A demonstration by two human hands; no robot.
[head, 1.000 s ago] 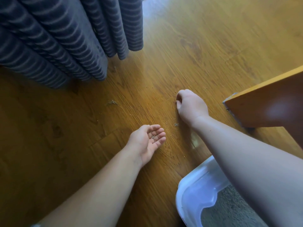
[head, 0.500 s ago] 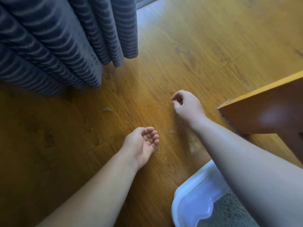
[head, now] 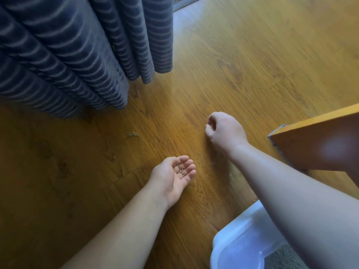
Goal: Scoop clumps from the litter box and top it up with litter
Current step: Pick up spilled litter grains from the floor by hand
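My left hand (head: 175, 174) lies palm up on the wooden floor, fingers slightly cupped, with a few grey litter grains (head: 180, 170) resting on the fingers. My right hand (head: 225, 130) hovers over the floor farther back, its fingertips curled together as in a pinch; what they hold is too small to see. Scattered litter grains (head: 203, 191) dot the floor between the hands. The white litter box (head: 239, 241) shows at the bottom right, partly hidden by my right forearm, with grey litter (head: 281, 257) inside.
A dark blue striped curtain (head: 77, 51) hangs to the floor at the upper left. An orange wooden furniture panel (head: 318, 140) juts in from the right. A small tuft of debris (head: 133, 134) lies on the floor left of my hands.
My right hand has lifted a little off the floor with fingertips drawn together. My left hand stays palm up with the grains. The view has shifted slightly.
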